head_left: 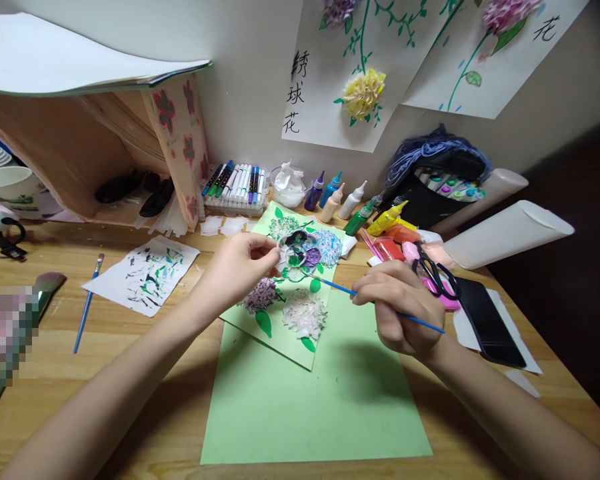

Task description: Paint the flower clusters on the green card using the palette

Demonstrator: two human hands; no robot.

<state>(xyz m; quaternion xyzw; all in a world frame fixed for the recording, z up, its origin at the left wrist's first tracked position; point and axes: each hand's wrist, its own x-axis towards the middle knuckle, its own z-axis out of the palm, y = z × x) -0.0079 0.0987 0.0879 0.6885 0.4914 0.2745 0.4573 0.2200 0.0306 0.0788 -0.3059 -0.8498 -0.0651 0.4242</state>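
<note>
My left hand (243, 265) pinches the rim of a small clear paint palette (298, 251) smeared with purple, green and dark paint. It holds the palette above a light green card (285, 293) decorated with tissue-paper hydrangea flowers and green leaves. My right hand (397, 307) is closed on a thin blue paintbrush (340, 289). The brush tip reaches into the lower edge of the palette. A larger plain green sheet (320, 407) lies under the card, near the table's front edge.
A second blue brush (87, 303) and a paint-smeared paper scrap (145, 273) lie at left. Markers (235, 181), paint bottles (337, 200), scissors (437, 275), a black phone (490, 323) and rolled white paper (507, 233) sit at the back and right. Flower posters (350, 73) hang on the wall.
</note>
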